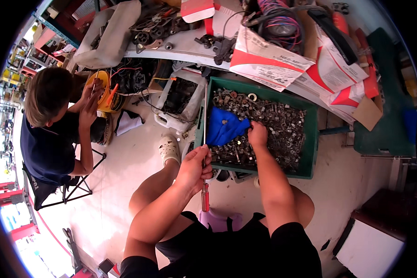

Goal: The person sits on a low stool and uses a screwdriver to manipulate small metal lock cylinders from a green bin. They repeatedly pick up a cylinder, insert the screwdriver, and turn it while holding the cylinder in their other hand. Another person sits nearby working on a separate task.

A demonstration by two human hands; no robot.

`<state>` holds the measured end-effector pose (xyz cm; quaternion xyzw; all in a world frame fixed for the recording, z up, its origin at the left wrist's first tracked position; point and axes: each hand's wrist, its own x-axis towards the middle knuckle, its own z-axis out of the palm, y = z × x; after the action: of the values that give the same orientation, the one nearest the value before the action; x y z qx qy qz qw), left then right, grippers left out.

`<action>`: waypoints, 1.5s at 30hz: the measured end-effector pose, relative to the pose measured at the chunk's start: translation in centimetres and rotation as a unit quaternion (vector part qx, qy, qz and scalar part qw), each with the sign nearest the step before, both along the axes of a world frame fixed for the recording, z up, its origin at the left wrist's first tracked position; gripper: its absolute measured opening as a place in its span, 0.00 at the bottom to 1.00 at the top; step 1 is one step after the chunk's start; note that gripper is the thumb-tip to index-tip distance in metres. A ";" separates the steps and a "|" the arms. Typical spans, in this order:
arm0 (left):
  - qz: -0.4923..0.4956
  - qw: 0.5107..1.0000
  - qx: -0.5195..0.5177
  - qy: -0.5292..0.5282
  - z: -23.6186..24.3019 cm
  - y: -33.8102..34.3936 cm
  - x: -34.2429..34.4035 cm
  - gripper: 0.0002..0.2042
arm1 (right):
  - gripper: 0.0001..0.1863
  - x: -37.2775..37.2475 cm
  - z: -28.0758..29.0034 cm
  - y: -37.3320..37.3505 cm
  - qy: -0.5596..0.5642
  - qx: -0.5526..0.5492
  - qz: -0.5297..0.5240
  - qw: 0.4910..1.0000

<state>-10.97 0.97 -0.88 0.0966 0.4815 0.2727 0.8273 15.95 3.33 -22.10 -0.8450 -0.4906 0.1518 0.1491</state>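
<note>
left hand (195, 166) gripping screwdriver (205, 194), red handle hanging below fist, shaft crossing green bin (310, 139) rim | right hand (257, 134) digging in nuts/bolts (278, 125) beside blue cloth (224, 127), fingertips buried, grip unclear

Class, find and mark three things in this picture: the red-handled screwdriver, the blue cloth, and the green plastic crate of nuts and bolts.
Red-handled screwdriver (205, 197), head view, on the red handle below the left hand.
Blue cloth (224, 127), head view, middle of the fabric.
Green plastic crate of nuts and bolts (311, 139), head view, on its right wall.
</note>
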 end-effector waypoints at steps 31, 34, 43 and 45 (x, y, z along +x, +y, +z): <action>0.030 0.998 0.050 -0.036 -0.2 1.4 -8.1 0.09 | 0.09 -13.0 8.8 -12.8 0.441 -0.020 0.103 0.891; 0.023 0.998 0.046 -0.042 0.0 0.8 -7.8 0.09 | 0.09 -14.9 8.7 -13.0 0.396 -0.001 0.144 0.907; -0.042 0.997 0.050 -0.034 -0.3 -0.5 -5.3 0.09 | 0.08 -14.1 14.0 -12.5 0.349 -0.041 0.211 0.912; -0.049 0.997 0.043 -0.028 0.0 -0.5 -4.4 0.09 | 0.07 -13.9 13.7 -12.9 0.345 -0.031 0.232 0.909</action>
<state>-15.36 0.43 -0.88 0.1482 0.4409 0.2549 0.8477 2.04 -9.53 -8.36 -0.6063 -0.5860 0.4793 0.2434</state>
